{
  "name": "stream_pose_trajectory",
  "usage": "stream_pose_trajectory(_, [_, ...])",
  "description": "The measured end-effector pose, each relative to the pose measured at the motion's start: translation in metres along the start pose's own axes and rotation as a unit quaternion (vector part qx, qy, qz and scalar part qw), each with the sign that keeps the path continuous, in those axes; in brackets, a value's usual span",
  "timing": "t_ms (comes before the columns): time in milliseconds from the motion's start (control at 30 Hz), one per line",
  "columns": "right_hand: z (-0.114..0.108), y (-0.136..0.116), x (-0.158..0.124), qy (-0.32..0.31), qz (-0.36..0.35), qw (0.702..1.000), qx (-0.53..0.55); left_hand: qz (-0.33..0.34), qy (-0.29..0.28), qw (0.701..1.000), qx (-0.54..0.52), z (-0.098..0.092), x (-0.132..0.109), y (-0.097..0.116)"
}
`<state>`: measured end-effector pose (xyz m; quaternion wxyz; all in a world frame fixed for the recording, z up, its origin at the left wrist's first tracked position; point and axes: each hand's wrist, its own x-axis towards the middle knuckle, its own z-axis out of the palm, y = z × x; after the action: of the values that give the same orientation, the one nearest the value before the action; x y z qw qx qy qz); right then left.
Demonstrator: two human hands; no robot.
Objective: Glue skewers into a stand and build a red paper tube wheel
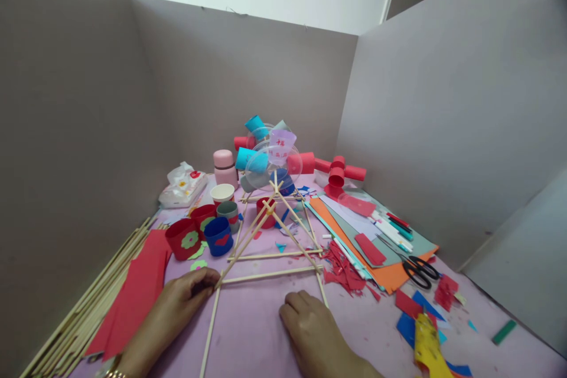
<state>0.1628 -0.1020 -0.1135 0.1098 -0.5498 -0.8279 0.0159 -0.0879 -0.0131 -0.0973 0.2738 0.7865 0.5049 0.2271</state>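
Observation:
My left hand is closed in a pinch at the lower left corner of a wooden stick frame, where several thin sticks meet. This triangular frame leans up to a joint near the middle, beside a similar frame behind it. My right hand rests on the table inside the right side of the frame, its fingers curled together and nothing visible in them. Behind the frames' peaks stands a wheel of clear discs with blue, red and purple paper cups around it.
Decorated paper cups and red paper strips lie left, beside a bundle of sticks. Right are coloured sheets, scissors, red scraps and a yellow glue gun. Grey panels enclose the table.

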Motion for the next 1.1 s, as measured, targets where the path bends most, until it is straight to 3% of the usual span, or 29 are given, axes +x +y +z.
stream_pose_trajectory(1100, [0.0091, 0.004, -0.0001, 0.055, -0.03, 0.998, -0.021, 0.013, -0.001, 1.0, 0.014, 0.0014, 0.0022, -0.0074])
